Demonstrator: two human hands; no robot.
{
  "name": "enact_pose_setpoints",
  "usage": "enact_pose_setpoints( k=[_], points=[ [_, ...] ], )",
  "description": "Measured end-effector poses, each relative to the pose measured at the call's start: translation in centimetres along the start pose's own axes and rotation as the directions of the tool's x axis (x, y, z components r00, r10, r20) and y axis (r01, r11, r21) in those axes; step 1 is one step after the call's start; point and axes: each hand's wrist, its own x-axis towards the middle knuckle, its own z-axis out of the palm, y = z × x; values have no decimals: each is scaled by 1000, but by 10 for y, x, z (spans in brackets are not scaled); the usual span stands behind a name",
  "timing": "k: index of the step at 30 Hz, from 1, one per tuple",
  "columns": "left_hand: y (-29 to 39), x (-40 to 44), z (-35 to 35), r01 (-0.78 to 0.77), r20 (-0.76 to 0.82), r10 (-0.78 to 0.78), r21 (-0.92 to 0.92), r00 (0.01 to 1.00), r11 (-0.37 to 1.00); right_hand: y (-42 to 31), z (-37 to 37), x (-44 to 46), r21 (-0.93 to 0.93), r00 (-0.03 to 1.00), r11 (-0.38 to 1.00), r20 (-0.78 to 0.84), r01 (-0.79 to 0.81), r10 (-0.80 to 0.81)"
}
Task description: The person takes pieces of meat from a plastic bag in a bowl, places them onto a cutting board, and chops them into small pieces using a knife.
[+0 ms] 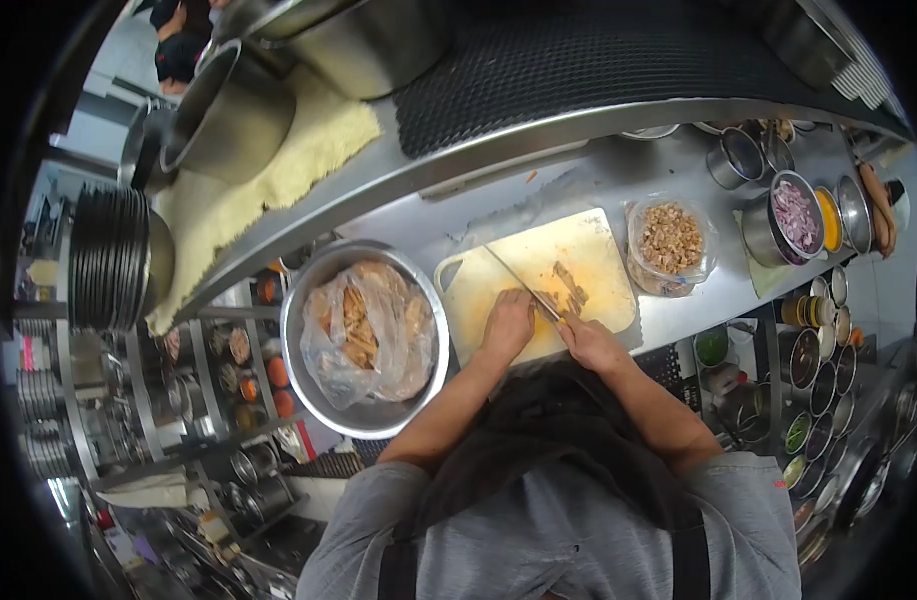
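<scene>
The right hand (585,338) grips the kitchen knife (522,278) by its handle, blade angled across the cutting board (601,245) beside sliced meat (573,286), while the left hand (511,318) bends over the board, its grip state not discernible.

Knife (522,281) metal; cutting board (591,240) matt, plastic-looking; bowl (314,280) smooth metal; bag (391,322) glossy plastic.
</scene>
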Motion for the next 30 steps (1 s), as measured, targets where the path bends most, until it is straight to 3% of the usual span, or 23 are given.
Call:
enact_pose_setpoints(
  k=[4, 8, 10, 14, 17, 20, 22, 25, 28, 30],
  points=[
    [8, -2, -7, -52, 13, 52, 34, 999, 998, 5, -6, -9, 44, 1000, 999, 5, 0, 0],
    [28, -7, -14, -70, 49, 67, 51, 997, 996, 16, -19, -31, 189, 992, 980, -120, 65, -43],
    [34, -1, -9, -83, 88, 72, 123, 993, 989, 26, -26, -38, 145, 970, 989, -233, -29, 63],
    [28, 17, 9, -134, 149, 121, 78, 981, 988, 48, -28, -50, 133, 938, 987, -322, -90, 129],
    [34, 35, 4, -205, 251, 163, 153, 954, 967, 52, -26, -56, 145, 918, 974, -333, -173, 213],
    [43, 50, -9, -252, 386, 160, 203, 909, 946, 60, -19, -56, 158, 907, 977, -374, -142, 192],
    [51, 56, -13, -467, 429, 367, 154, 825, 871, 58, -20, -55, 144, 909, 979, -370, -147, 191],
    [53, 59, -10, -536, 537, 376, 177, 756, 825, 55, -24, -58, 119, 916, 979, -349, -163, 195],
    [49, 68, -7, -572, 457, 482, 75, 748, 817, 57, -23, -58, 126, 922, 977, -331, -170, 203],
    [47, 65, -7, -555, 462, 466, 71, 755, 828, 60, -19, -59, 138, 925, 976, -320, -170, 207]
  ],
)
